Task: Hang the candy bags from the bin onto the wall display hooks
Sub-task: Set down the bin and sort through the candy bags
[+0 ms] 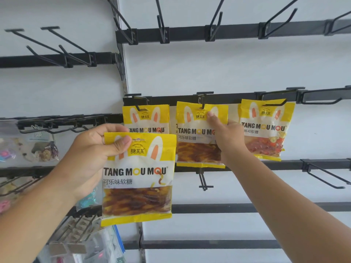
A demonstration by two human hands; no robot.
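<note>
Left hand (91,149) pinches a cola candy bag (138,177) by its top corner, thumb in front, below-left of the middle hook (202,105). Right hand (228,139), arm stretched up, grips the hung bag (197,135), thumb just under that hook. Risk: a tug tears the hole or slips it off.

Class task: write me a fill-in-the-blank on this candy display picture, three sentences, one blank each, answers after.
1. The left hand pinches a loose bag by its ____ edge.
2. The right hand grips the middle bag, which hangs on a ____.
3. The rightmost bag holds ____ candy.
Answers: top; hook; red.
</note>
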